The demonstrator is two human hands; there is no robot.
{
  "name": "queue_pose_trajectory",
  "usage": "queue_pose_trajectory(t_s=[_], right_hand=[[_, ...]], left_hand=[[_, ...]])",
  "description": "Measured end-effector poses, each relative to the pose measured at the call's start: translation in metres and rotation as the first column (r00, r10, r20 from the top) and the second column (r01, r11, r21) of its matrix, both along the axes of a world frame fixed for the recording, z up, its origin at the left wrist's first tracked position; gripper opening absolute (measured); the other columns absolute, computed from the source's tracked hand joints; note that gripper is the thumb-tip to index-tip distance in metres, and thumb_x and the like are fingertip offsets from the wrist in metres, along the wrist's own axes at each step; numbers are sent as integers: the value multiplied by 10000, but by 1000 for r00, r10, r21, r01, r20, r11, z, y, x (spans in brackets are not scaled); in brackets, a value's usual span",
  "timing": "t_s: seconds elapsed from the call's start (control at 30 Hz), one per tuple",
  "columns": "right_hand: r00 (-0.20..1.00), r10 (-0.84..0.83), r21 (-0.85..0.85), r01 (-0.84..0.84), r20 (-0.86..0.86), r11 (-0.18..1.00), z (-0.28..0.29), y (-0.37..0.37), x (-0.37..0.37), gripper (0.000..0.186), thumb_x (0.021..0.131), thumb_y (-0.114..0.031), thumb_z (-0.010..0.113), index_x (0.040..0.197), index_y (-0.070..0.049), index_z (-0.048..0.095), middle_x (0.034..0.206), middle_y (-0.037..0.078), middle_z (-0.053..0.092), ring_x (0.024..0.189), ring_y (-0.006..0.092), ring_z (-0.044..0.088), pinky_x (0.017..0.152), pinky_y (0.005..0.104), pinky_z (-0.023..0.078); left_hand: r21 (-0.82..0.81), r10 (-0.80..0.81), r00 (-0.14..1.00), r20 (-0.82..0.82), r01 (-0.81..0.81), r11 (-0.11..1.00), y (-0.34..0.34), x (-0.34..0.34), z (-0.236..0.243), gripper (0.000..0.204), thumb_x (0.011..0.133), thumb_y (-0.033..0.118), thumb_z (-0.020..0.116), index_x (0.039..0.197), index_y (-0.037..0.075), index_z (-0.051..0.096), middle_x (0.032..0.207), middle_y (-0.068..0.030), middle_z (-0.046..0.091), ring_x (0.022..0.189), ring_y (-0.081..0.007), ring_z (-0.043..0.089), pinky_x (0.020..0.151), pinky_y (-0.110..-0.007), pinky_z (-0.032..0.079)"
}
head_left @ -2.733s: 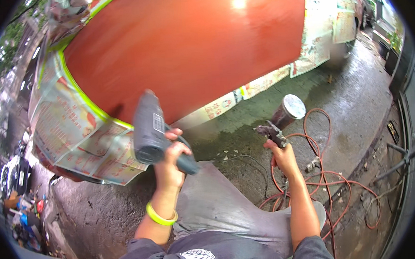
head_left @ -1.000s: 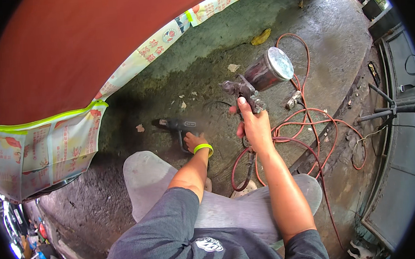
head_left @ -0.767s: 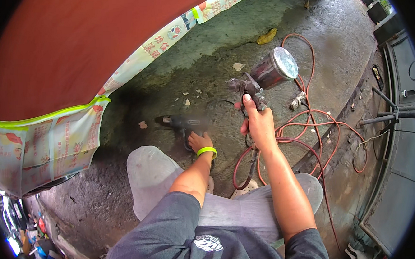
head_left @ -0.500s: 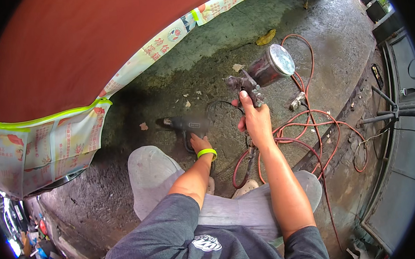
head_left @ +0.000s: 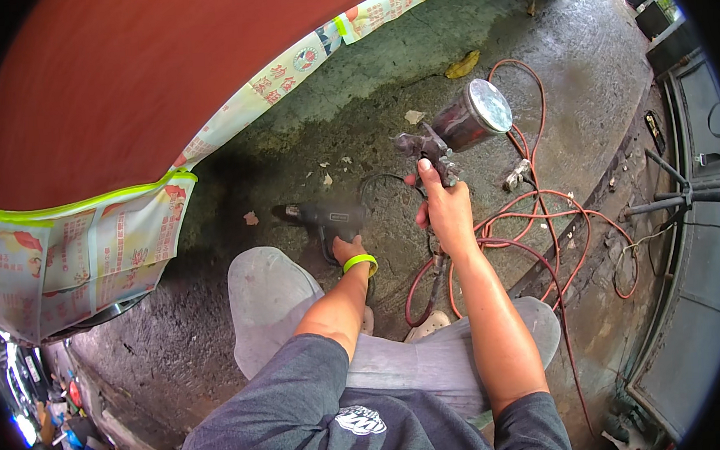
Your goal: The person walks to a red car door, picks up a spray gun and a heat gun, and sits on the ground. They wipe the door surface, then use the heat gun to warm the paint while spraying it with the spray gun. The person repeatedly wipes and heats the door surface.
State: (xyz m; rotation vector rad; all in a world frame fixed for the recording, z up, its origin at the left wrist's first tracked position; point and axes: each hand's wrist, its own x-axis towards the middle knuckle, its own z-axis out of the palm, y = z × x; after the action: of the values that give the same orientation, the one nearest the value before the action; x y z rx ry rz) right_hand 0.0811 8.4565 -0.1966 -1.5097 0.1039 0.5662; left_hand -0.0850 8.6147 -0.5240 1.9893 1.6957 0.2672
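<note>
My left hand [head_left: 349, 250] is closed around the handle of a dark heat gun [head_left: 336, 216], whose nozzle points left toward the car. A yellow-green band circles that wrist. In my right hand [head_left: 448, 209] is a paint spray gun [head_left: 428, 153], with a metal cup [head_left: 478, 112] on its upper right side. My thumb lies along the spray gun's back, and a dark red hose [head_left: 418, 300] runs below its grip. The reddish-brown car body [head_left: 145, 81] curves over the upper left, its lower edge masked with printed paper [head_left: 106, 249] and bright green tape.
Orange hose [head_left: 552, 238] lies in loops on the wet concrete floor, beside a metal fitting [head_left: 516, 175]. A stand with metal legs [head_left: 662, 182] and a grey gate [head_left: 713, 261] are at the right. Assorted clutter [head_left: 76, 432] sits at the lower left.
My left knee has shifted slightly to the right and up. Both hands keep their hold, with the heat gun and spray gun almost unmoved.
</note>
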Motion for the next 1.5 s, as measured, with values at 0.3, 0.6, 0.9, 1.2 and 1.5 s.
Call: queue_pose_trajectory(t_s=[0.3,0.6,0.9,1.2,1.5], right_hand=[[999,48,-16,-48,-6,999,5,2,-2,561,982,-524,618,934,30,688,647,50,607,423,142,553,422,300,428],[999,-36,-54,38,40,998,-14,10,12,504,994,-481,624,887,8,683,658,43,633,426,102,522,392,279,410],[994,-111,-151,108,-16,983,-30,1,27,535,952,-503,676,974,27,608,695,62,625,453,137,552,403,309,427],[989,-61,-256,94,132,962,-11,21,12,545,970,-534,631,1032,-2,727,747,64,697,479,101,475,441,296,364],[991,-77,-104,89,112,991,-37,12,11,513,981,-548,622,1043,-39,611,768,39,590,405,108,427,362,286,310]], left_hand=[[49,1,999,-49,1,999,2,-7,4,708,702,215,908,1254,-80,575,1188,-282,658,1157,-427,604,1001,-464,485],[-390,-582,648,492,761,518,-53,80,142,293,951,147,518,1211,52,615,1135,-59,673,1012,-244,645,906,-383,514],[-713,243,708,663,696,-84,-74,77,244,252,1055,185,503,1263,76,594,1164,-27,651,1031,-120,614,897,-302,517],[-632,64,637,768,770,-85,-67,77,220,267,1043,255,556,1260,110,611,1183,-2,681,1097,-132,647,862,-326,535],[-548,369,601,709,799,-249,-85,86,173,73,963,164,597,986,98,577,765,24,555,686,-89,568,577,-293,500]])
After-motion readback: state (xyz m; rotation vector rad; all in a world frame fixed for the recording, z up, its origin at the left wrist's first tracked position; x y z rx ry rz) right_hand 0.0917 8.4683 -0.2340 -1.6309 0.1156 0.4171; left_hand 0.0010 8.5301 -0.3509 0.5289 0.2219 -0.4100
